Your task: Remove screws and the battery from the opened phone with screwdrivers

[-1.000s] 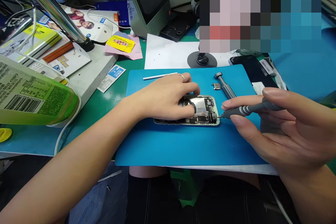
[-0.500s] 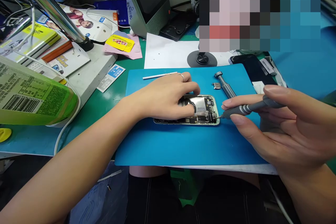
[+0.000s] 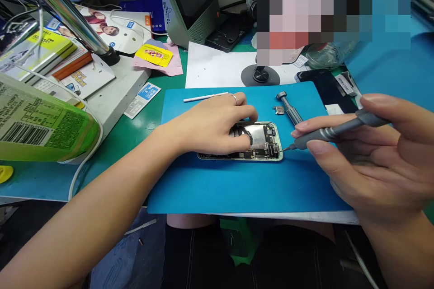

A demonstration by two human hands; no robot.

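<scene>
An opened phone (image 3: 259, 134) lies flat on a blue mat (image 3: 244, 189), its circuit board and metal parts bare. My left hand (image 3: 213, 123), with a ring on one finger, rests over the phone's left half and grips it with curled fingers, hiding that end. In my right hand (image 3: 369, 167) is a slim grey screwdriver (image 3: 335, 131), pinched between thumb and fingers. Its thin tip points left at the phone's right edge; whether it touches, I cannot tell. Behind the phone lie a second grey screwdriver (image 3: 289, 106), a small metal part (image 3: 279, 109) and a white stick (image 3: 205, 97).
A green-labelled bottle (image 3: 47, 122) and a white cable (image 3: 96, 144) stand to the left. A monitor (image 3: 195, 4), a round black stand base (image 3: 260, 76) and a dark phone panel (image 3: 325, 88) are at the back. Boxes (image 3: 40, 54) crowd the far left.
My right hand has shifted slightly right and the screwdriver's handle end has risen, tilting it more. My left hand stays on the phone.
</scene>
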